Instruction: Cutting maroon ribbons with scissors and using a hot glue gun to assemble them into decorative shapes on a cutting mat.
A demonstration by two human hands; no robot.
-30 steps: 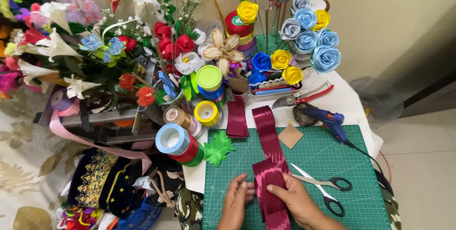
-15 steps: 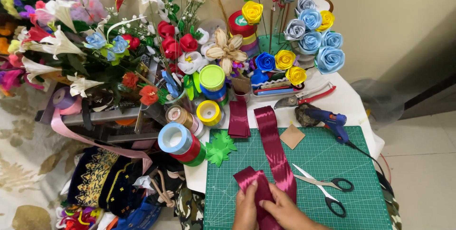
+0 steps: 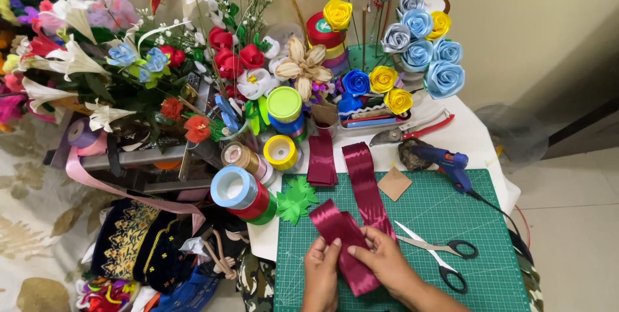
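Note:
Both my hands hold a wide maroon satin ribbon (image 3: 342, 231) over the green cutting mat (image 3: 496, 247). My left hand (image 3: 320, 272) pinches its near left edge. My right hand (image 3: 387, 263) presses a fold near the middle, fingers on top of the ribbon. The ribbon's long tail (image 3: 362, 176) runs away from me up the mat. A stack of cut maroon ribbon pieces (image 3: 321, 159) lies just beyond. Open scissors (image 3: 438, 253) rest on the mat right of my right hand.
A blue glue gun (image 3: 448, 164), a brown paper square (image 3: 394, 184) and red-handled pruners (image 3: 412, 128) lie at the back right. Ribbon spools (image 3: 242, 193), green paper leaves (image 3: 298, 197), ribbon roses (image 3: 412, 35) and artificial flowers (image 3: 129, 54) crowd the back and left.
My hands have folded the near end of the ribbon over and swung it leftward; the fold now points up-left. Both hands sit slightly lower and further left on the mat.

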